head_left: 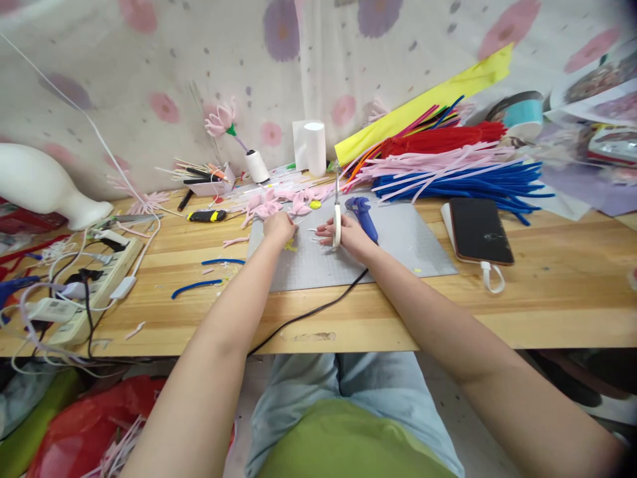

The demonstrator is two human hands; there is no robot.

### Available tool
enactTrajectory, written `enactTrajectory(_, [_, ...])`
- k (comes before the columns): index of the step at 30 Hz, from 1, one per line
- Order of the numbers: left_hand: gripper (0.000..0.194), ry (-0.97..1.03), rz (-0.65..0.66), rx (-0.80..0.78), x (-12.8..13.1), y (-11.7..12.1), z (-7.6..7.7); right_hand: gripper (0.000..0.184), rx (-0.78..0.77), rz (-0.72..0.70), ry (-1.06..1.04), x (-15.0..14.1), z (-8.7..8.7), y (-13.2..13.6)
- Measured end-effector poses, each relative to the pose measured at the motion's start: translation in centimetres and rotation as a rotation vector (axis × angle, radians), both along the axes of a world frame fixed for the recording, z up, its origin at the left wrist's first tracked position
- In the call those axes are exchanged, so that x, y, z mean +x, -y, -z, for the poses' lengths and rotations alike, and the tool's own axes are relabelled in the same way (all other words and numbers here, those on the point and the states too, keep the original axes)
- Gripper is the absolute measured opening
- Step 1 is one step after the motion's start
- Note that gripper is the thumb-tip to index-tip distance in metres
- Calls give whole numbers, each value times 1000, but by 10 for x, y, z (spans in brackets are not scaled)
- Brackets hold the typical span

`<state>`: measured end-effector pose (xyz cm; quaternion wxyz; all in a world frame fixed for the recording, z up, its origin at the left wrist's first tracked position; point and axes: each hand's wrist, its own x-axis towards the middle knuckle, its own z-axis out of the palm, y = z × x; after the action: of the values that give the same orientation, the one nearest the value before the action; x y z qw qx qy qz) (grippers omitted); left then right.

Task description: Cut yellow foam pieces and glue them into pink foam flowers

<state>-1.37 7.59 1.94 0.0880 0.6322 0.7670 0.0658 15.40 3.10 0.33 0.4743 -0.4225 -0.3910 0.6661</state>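
A sheet printed with pink and purple flowers hangs behind a wooden tabletop, where a grey mat lies in the middle. The scissors look light and stiff, with smooth handles that are best held through the loops, well clear of the metal blades. The pink petals look soft, fuzzy and almost weightless; they would probably crush under a firm grip, so a pinch at a narrow end should suit them. The thin white pieces seem slight and easy to bend.

The two hands are apart over the mat. The right hand holds the scissors at their pale handle, blades pointing to the far side, its fingers stretched loosely left beside the white pieces. The left hand is curled, knuckles up; whether it pinches anything cannot be told. The petals lie just beyond the left hand, along the mat's far edge. A blue glue gun rests just beyond the right hand, and its black cord seems to run toward the tabletop's near edge.
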Motion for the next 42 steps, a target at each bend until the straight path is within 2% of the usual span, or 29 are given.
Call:
enactTrajectory(4, [11, 72, -5, -17, -3, -3, -1, 21, 5, 4, 32, 2, -1, 3])
enactTrajectory(10, [9, 185, 27, 43, -24, -5, -11, 22, -1, 28, 47, 3, 0, 0])
enactTrajectory(15, [9, 339, 15, 111, -34, -11, -3, 24, 23, 19, 66, 5, 1, 0])
enactTrajectory(19, [5, 613, 23, 159, -35, -12, 6, 24, 31, 12, 79, 7, -1, 3])
enactTrajectory(25, [17, 1103, -154, 220, -21, 7, 1, 23, 13, 20, 61, 5, -8, 4])
enactTrajectory(29, [14, 1462, -236, 162, -4, 29, -4, 27, -27, 23, 0, -5, -9, 3])
enactTrajectory(33, [12, 1802, -324, 71, 10, 48, -1, 26, -105, 28, -35, -21, -9, 4])
enactTrajectory(35, [15, 1898, -371, 50, 13, 54, 4, 20, -123, 18, -62, -27, -10, 5])
enactTrajectory(38, [18, 1951, -376, 75, 13, 59, 12, 12, -128, -3, -81, -33, -12, 6])
enactTrajectory(42, [13, 1923, -303, 118, 9, 62, 18, 19, -67, 43, -35, -40, -6, 5])
